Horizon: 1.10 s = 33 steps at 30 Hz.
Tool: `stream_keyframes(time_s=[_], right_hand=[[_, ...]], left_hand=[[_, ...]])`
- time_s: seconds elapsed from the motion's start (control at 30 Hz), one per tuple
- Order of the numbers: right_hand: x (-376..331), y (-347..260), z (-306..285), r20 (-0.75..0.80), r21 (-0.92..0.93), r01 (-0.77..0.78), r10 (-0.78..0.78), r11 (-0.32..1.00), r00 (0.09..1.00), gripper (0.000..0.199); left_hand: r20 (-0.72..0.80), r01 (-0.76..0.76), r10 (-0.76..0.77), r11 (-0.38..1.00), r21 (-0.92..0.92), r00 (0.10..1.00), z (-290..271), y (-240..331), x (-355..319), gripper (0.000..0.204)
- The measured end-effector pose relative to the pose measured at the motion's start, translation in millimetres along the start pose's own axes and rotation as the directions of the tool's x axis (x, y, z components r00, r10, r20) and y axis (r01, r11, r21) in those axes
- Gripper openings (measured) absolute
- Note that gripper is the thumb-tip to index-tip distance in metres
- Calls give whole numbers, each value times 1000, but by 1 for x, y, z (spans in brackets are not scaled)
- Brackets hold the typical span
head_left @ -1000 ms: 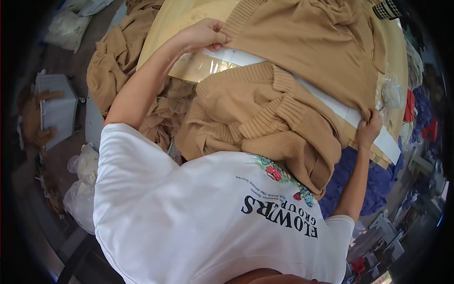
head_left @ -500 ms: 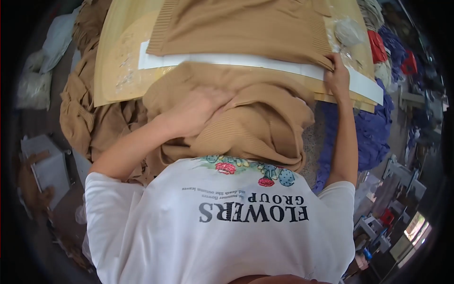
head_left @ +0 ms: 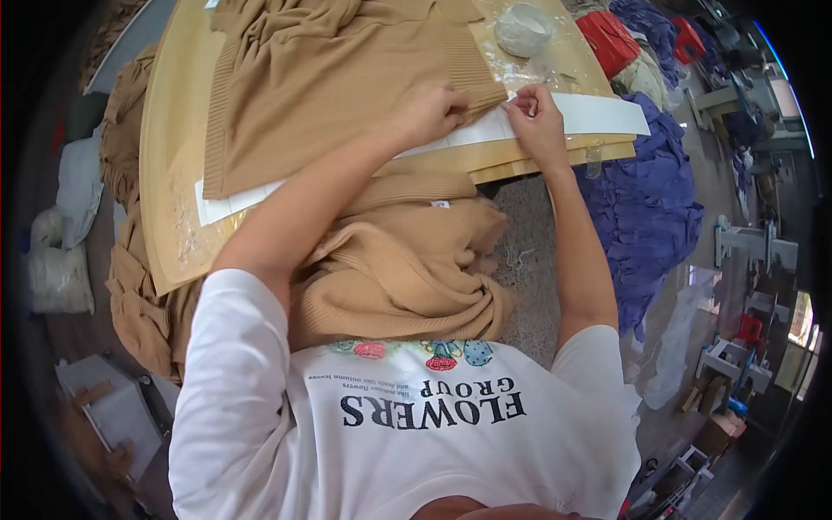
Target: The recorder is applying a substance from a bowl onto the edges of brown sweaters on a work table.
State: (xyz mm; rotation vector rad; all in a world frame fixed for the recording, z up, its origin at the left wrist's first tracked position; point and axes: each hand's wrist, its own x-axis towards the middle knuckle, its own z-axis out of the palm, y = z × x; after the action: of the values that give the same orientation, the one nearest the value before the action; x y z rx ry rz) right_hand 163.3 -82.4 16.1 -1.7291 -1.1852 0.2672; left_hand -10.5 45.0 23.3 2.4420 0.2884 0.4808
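Observation:
A tan knitted sweater (head_left: pixel 338 95) lies spread on the yellowish tabletop (head_left: pixel 173 204), its ribbed edges at both sides. A long white strip (head_left: pixel 598 115) runs under its near edge and sticks out to the right. My left hand (head_left: pixel 425 114), fingers curled, grips the sweater's near edge close to the right ribbing. Just right of it, my right hand (head_left: pixel 537 123) pinches the tip of the ribbed corner over the strip. Against my body, below the table edge, sits a bunched tan knit garment (head_left: pixel 407 260) with a small white label.
A clear roll of tape (head_left: pixel 523 30) rests at the tabletop's far right. Purple fabric (head_left: pixel 646 217) is heaped right of the table, with red items (head_left: pixel 608 43) behind it. More tan knitwear (head_left: pixel 139 295) hangs along the left side. White bags (head_left: pixel 61 269) lie on the floor at left.
My left hand has left the bunched garment and moved up to the sweater's near edge beside my right hand. My right hand stays at the ribbed corner. The view has shifted.

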Motion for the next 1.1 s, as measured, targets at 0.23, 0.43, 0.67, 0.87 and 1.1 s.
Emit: stream_keyframes(time_s=[0.23,0.43,0.67,0.87,1.1], right_hand=[[12,20,-17,-80,216,-4,22,976,997,17],[16,12,-7,167,17,-15,12,1000,986,25],[24,28,-9,127,267,-72,39,961,991,21],[26,28,-11,248,-1,-96,93,995,964,19],[30,37,-20,261,115,-63,31,991,965,20]], left_hand=[[-273,-19,116,943,333,955,31,6,21,21],[-269,-3,116,921,388,956,46,12,25,21],[-272,-79,210,902,425,939,57,11,28,19],[-232,10,119,872,489,965,63,24,31,24],[-127,-98,171,889,446,977,63,46,1,25]])
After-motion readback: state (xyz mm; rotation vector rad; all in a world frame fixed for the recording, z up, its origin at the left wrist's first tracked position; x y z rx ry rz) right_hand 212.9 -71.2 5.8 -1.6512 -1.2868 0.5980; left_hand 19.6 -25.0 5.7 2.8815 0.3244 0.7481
